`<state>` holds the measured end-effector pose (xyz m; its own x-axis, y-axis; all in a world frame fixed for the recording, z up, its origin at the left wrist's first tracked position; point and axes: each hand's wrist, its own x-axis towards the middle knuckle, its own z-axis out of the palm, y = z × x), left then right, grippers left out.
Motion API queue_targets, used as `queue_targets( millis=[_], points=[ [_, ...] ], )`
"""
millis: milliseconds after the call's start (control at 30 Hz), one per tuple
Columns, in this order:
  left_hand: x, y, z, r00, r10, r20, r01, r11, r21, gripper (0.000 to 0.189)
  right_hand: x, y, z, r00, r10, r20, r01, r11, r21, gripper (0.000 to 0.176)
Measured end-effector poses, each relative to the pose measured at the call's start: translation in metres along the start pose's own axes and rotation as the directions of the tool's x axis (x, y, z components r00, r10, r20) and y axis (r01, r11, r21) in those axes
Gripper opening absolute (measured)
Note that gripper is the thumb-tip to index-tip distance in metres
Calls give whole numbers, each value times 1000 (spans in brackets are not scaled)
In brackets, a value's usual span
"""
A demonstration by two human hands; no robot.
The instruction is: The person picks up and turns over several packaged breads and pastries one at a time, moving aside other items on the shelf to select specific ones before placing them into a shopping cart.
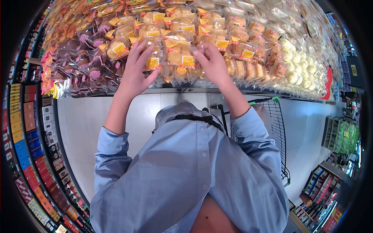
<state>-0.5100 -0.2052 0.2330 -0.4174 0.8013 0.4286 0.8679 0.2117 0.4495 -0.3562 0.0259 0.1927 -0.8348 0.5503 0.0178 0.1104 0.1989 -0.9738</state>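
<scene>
Rows of clear-wrapped round pastries with yellow labels lie on the display in front of me. My left hand (136,72) rests over one wrapped pastry (152,62), its fingers stretched and the thumb held apart. A second wrapped pastry (179,55) lies between my two hands. At that pastry's right edge, my right hand (213,65) has its thumb and fingertips drawn together on the clear wrapper. The fingertips of both hands are partly lost among the shiny packaging.
Dark pastries in pink-labelled wrappers (93,64) lie left, pale round buns (297,64) right. A black wire shopping cart (278,124) with green corners stands at my right side. Shelves of boxed goods (29,136) line the left; a green rack (342,134) stands far right.
</scene>
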Motion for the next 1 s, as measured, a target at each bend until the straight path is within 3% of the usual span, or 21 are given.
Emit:
queue_targets(
  millis=[33,133,233,333,533,633,733,1000],
  points=[
    [-1,0,0,1000,0,1,0,1000,-6,74,1,6,0,1000,-27,-10,28,995,101,35],
    [-1,-1,1,1000,14,-6,-14,1000,-2,76,5,9,0,995,-88,45,80,985,154,28],
    [-1,-2,3,1000,14,-8,-14,1000,8,79,8,0,-5,992,-31,119,20,995,96,17],
    [-3,-4,4,1000,19,-14,-18,998,58,81,9,7,-5,996,-30,86,23,996,81,34],
    [-3,4,0,999,15,-32,-12,995,95,81,-11,-3,-13,994,-44,-101,42,999,-28,35],
    [6,19,1,998,47,-44,-41,990,133,71,-22,-13,-15,993,-57,-107,55,998,-15,32],
    [17,25,13,986,168,-4,-164,965,206,58,-22,-16,-11,995,-38,-97,27,994,-106,28],
    [40,35,39,984,180,-8,-173,957,234,50,-18,-15,-8,985,-118,-129,98,984,-148,26]
  ],
)
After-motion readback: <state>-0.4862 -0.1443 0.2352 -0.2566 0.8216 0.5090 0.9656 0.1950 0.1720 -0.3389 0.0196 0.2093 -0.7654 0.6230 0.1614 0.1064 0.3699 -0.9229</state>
